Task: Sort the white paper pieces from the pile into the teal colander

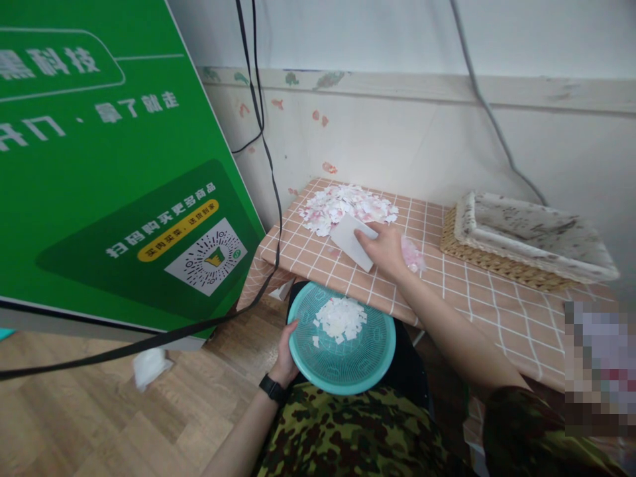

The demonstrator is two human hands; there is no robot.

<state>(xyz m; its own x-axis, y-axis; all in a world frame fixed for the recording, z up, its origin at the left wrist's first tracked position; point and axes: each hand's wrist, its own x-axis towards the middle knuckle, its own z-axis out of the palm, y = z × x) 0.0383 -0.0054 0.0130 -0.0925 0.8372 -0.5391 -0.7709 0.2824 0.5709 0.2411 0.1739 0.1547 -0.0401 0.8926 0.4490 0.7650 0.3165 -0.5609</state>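
Observation:
My left hand [287,351], with a dark watch at the wrist, grips the left rim of a round teal plastic colander [380,358]. The colander rests over my lap, below the table's front edge. Small white paper scraps [342,319] lie inside it. Over the table my right hand [382,248] is closed on a flat white card [352,242]. The card is tilted, its far end against a wide heap of white and pinkish paper scraps [342,205]. A smaller pinkish pile [412,255] lies just right of my right hand, partly hidden by it.
A checked cloth covers the table [477,305] against the wall. On its right stands a cloth-lined wicker basket [497,255]. A green sign panel [99,165] fills the left, with a black cable [271,165] hanging before it. White crumpled plastic [150,366] lies on the floor.

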